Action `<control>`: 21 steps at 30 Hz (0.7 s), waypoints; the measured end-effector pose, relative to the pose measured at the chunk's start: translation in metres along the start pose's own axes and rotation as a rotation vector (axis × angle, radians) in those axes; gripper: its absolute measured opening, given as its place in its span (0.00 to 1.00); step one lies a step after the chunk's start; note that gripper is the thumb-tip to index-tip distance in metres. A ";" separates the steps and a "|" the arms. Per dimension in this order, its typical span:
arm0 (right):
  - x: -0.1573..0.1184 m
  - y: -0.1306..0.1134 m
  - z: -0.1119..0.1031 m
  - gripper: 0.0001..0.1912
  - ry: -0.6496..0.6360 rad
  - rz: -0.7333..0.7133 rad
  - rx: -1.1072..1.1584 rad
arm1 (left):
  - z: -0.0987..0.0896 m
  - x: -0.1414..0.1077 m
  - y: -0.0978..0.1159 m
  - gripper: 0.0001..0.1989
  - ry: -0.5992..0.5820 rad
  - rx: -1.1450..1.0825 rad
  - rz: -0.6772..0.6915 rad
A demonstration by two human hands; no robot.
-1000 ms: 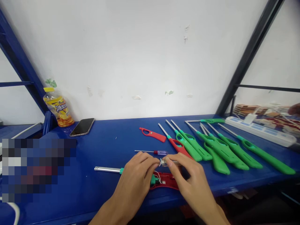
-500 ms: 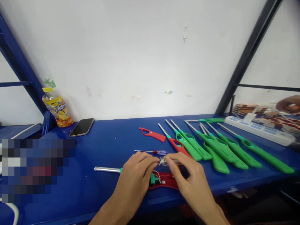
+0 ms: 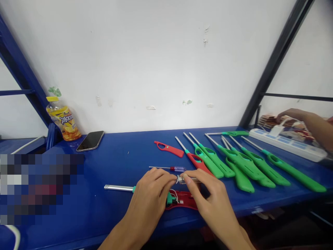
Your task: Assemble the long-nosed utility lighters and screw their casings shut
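My right hand (image 3: pixel 209 196) is closed on a small clear lighter fuel tank (image 3: pixel 195 180), held sideways with its white valve end to the left. At that end the fingertips of my left hand (image 3: pixel 152 191) pinch a tiny white piece (image 3: pixel 178 179). Below my hands lies an opened lighter body, its red half-shell (image 3: pixel 186 195) showing white wires and a green inner part (image 3: pixel 170 199). Its metal tube (image 3: pixel 118 188) sticks out to the left; my left hand covers the middle. Just beyond my fingers rests a screwdriver (image 3: pixel 179 169) with a clear purple handle.
A loose red shell half (image 3: pixel 170 149) lies farther back. A red lighter (image 3: pixel 199 162) and several green lighters (image 3: pixel 241 161) spread to the right, before a white power strip (image 3: pixel 288 146). At left are a phone (image 3: pixel 91 141) and drink bottle (image 3: pixel 63 119). Another person's arm (image 3: pixel 314 121) reaches in.
The other person's hand at the far right has moved left, and more of the arm shows. My own hands have hardly moved and keep the same hold.
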State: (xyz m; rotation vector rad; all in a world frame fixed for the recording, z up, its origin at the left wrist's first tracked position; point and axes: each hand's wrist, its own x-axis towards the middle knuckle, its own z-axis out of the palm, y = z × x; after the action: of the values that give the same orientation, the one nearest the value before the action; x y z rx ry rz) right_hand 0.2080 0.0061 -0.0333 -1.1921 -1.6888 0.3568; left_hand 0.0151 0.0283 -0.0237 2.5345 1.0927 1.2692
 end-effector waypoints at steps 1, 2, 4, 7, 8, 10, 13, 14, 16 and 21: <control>0.000 0.000 0.000 0.13 -0.003 -0.003 0.000 | 0.000 0.000 0.000 0.11 -0.003 -0.003 0.004; 0.000 0.000 0.000 0.13 -0.005 -0.005 0.001 | 0.000 0.000 0.001 0.11 -0.004 -0.006 0.005; 0.000 0.001 0.000 0.13 -0.008 -0.009 0.003 | 0.000 -0.001 0.001 0.11 -0.006 -0.012 0.011; 0.000 0.001 0.000 0.13 -0.015 -0.012 0.008 | 0.000 -0.002 0.001 0.12 -0.005 -0.013 0.031; 0.000 0.000 0.000 0.13 -0.013 -0.010 0.009 | 0.000 -0.002 0.000 0.12 -0.006 -0.010 0.035; 0.001 0.000 0.000 0.14 0.000 -0.006 0.011 | 0.000 -0.002 -0.001 0.11 -0.010 0.008 0.020; 0.001 -0.002 0.001 0.14 0.016 -0.001 0.011 | 0.000 -0.001 -0.001 0.09 -0.027 0.043 -0.047; 0.000 -0.002 0.001 0.14 0.014 0.004 0.014 | 0.000 -0.001 -0.001 0.08 -0.033 0.050 -0.074; 0.000 -0.002 0.001 0.14 0.006 0.016 0.023 | -0.001 0.000 0.000 0.07 -0.040 0.052 -0.119; 0.000 -0.001 0.000 0.13 -0.006 0.021 0.035 | -0.001 0.000 0.003 0.09 -0.034 0.009 -0.135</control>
State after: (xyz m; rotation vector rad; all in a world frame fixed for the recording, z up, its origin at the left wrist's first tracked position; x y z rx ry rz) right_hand 0.2076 0.0053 -0.0324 -1.1852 -1.6694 0.4013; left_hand 0.0157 0.0262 -0.0218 2.4317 1.2410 1.1856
